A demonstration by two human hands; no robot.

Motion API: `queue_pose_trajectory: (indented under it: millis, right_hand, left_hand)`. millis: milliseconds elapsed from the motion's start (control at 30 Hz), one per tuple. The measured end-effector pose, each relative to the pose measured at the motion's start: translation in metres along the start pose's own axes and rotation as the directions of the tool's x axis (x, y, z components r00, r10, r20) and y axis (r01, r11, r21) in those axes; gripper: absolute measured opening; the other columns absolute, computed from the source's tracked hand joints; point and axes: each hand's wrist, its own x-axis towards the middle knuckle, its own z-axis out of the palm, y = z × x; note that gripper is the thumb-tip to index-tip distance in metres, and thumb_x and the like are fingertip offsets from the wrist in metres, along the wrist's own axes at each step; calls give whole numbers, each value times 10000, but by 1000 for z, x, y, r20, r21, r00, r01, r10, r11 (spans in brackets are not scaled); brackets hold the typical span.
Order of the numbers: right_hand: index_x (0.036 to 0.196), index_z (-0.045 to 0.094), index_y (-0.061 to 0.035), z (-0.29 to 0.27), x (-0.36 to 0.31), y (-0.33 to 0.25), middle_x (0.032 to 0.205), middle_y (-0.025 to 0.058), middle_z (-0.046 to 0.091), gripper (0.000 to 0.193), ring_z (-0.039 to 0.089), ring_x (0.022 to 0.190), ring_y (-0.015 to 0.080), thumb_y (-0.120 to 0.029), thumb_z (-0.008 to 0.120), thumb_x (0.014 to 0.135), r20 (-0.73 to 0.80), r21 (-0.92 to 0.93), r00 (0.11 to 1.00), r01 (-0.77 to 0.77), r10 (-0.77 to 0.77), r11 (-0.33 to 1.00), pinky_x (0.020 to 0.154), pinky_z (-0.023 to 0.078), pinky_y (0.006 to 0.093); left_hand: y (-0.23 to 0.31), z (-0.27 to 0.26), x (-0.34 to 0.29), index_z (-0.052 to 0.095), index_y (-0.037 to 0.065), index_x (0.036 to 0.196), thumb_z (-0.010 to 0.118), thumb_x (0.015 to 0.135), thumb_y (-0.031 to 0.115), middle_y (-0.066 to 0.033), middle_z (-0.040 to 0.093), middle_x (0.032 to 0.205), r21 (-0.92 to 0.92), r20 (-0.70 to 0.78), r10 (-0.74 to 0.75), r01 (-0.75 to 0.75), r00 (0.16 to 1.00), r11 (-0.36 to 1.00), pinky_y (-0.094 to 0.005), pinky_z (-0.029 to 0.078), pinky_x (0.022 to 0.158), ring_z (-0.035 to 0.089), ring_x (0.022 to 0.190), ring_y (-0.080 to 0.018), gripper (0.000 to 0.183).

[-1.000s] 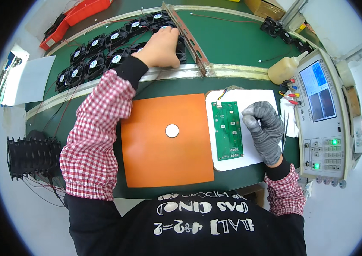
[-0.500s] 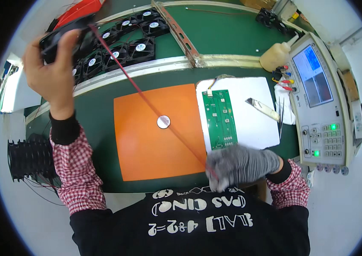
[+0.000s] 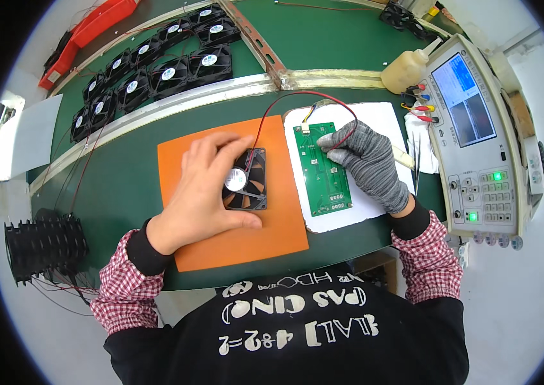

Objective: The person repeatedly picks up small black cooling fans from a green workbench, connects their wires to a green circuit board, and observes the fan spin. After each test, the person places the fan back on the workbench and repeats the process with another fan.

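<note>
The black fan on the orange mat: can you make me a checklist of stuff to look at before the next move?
1. Fan lies on the orange mat: ok.
2. Left hand is at the fan, fingers and thumb spread: ok.
3. Red wire runs from the fan to the right hand, which pinches it: ok.
4. Wire's end touches the green board: cannot tell, the gloved fingers hide it.
5. Green board lies on the white pad: ok.
6. Both hands wear gloves: not ok, only the right one does; the left is bare.
</note>
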Motion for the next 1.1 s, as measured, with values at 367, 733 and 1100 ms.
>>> queue_pose_trajectory:
  millis: [367, 733, 1100]
  right_hand:
    - [926, 723, -99, 0, 1, 4, 832, 63, 647, 190, 621, 824, 238, -9, 716, 759, 59, -45, 987, 154, -151, 987, 786, 524, 347]
    - [894, 714, -72, 0, -3, 3, 941, 83, 628, 141, 616, 937, 260, -57, 735, 755, 45, -87, 998, 40, -36, 995, 858, 504, 364]
    - [894, 673, -56, -2, -3, -6, 874, 99, 647, 125, 633, 847, 276, 7, 670, 786, -31, -211, 988, 141, -151, 967, 777, 518, 372]
  left_hand:
    - [6, -6, -2, 530, 59, 1294, 844, 614, 308, -112, 563, 1162, 389, -136, 283, -212, 949, 897, -413, 381, 935, 523, 1007, -301, 790]
    - [45, -45, -40, 497, -71, 1249, 462, 621, 930, -252, 609, 1014, -947, 319, -93, 314, 943, -63, -422, 497, 732, 631, 842, -342, 1182]
    - [10, -29, 106, 458, -48, 1321, 827, 691, 434, -265, 510, 1330, 555, -216, 807, -611, 550, 565, -501, 460, 969, 560, 1164, -404, 875]
